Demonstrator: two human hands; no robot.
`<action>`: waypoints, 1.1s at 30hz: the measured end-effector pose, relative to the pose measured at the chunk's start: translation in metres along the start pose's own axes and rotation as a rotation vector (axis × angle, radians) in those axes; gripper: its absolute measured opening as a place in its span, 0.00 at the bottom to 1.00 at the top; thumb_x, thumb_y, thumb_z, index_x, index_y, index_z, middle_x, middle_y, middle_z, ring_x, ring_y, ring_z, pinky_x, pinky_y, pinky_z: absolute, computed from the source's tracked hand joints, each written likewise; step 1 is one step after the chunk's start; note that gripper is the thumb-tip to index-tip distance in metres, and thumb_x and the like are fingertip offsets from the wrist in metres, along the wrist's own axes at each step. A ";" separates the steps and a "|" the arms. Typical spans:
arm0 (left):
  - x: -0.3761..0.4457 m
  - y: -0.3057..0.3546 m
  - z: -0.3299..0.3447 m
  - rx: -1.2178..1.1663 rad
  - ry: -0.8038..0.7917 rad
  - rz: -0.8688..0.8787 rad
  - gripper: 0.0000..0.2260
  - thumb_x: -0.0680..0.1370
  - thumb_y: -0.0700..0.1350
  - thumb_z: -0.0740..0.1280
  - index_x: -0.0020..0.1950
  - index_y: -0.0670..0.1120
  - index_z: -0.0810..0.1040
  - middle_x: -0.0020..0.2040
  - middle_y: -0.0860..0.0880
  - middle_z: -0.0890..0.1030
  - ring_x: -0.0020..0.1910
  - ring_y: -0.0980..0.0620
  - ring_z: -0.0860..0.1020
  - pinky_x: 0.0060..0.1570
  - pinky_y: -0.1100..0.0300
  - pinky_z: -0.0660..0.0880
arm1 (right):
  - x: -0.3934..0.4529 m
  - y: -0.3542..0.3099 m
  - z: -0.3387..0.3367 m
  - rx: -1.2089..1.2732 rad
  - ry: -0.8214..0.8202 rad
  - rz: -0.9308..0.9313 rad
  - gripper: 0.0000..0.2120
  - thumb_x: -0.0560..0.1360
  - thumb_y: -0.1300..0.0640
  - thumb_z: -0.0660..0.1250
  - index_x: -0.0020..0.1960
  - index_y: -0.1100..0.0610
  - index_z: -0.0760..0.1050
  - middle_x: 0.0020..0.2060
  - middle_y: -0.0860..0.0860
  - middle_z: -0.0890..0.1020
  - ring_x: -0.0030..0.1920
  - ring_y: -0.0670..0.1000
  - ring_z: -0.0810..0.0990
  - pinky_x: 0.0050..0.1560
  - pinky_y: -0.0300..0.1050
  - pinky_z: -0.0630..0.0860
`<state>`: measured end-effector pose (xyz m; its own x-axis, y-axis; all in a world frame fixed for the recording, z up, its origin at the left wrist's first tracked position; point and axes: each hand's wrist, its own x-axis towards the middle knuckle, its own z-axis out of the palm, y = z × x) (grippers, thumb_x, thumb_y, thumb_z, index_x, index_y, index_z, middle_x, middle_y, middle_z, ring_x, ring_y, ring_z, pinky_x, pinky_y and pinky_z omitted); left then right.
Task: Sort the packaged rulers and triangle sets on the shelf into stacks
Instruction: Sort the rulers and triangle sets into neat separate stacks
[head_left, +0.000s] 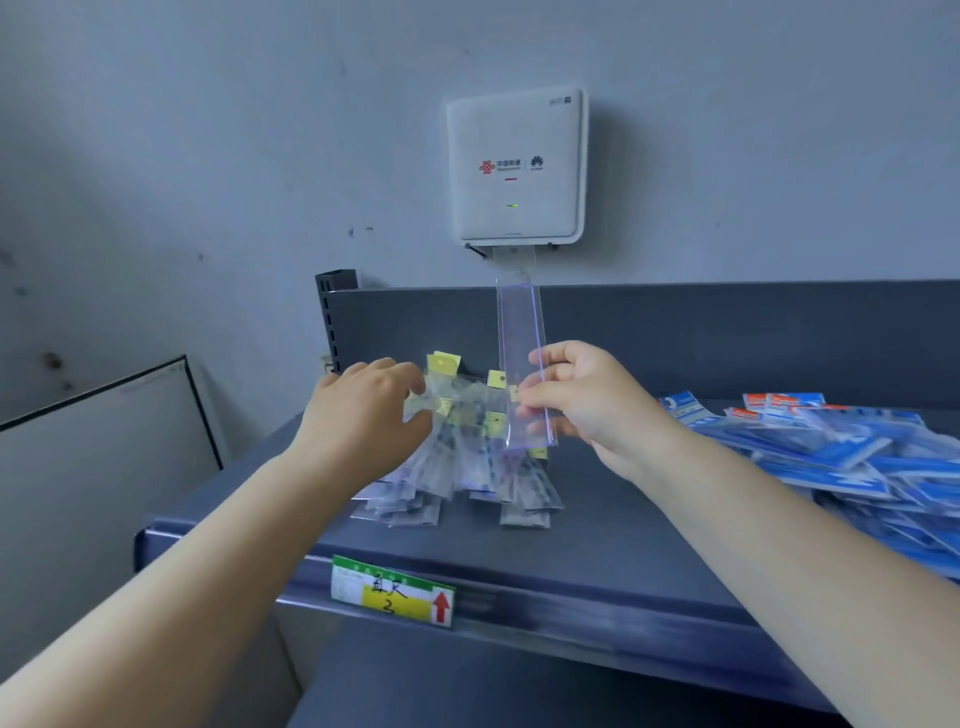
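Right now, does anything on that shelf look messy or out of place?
Yes. The blue packets at the shelf's right end lie in a loose, crisscrossed heap, not a stack. The clear packets under the hands fan out unevenly too.
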<state>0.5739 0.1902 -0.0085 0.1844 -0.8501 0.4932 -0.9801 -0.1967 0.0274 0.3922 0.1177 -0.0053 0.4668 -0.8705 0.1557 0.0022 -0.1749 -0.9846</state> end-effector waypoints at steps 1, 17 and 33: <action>0.001 -0.007 0.000 -0.001 0.008 -0.002 0.13 0.78 0.53 0.61 0.61 0.51 0.73 0.58 0.53 0.76 0.57 0.49 0.73 0.55 0.56 0.65 | 0.006 -0.002 0.008 -0.005 0.006 -0.022 0.15 0.73 0.70 0.65 0.58 0.61 0.69 0.40 0.53 0.78 0.33 0.49 0.79 0.34 0.40 0.77; 0.028 0.009 0.012 0.006 0.009 0.061 0.14 0.78 0.52 0.61 0.62 0.51 0.72 0.58 0.52 0.76 0.58 0.49 0.73 0.57 0.55 0.65 | 0.023 -0.007 -0.013 -1.144 -0.027 -0.185 0.18 0.76 0.53 0.62 0.64 0.53 0.68 0.60 0.49 0.74 0.58 0.51 0.73 0.57 0.48 0.73; 0.043 0.217 0.018 0.106 0.067 0.337 0.14 0.78 0.51 0.59 0.62 0.50 0.71 0.57 0.51 0.74 0.58 0.48 0.72 0.55 0.56 0.64 | -0.056 -0.004 -0.181 -1.648 0.220 -0.340 0.16 0.78 0.50 0.57 0.64 0.54 0.67 0.57 0.50 0.72 0.58 0.54 0.70 0.50 0.46 0.63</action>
<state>0.3708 0.1023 0.0027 -0.1570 -0.8426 0.5151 -0.9713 0.0373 -0.2351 0.2060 0.0834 0.0045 0.5159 -0.7136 0.4740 -0.8516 -0.4872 0.1934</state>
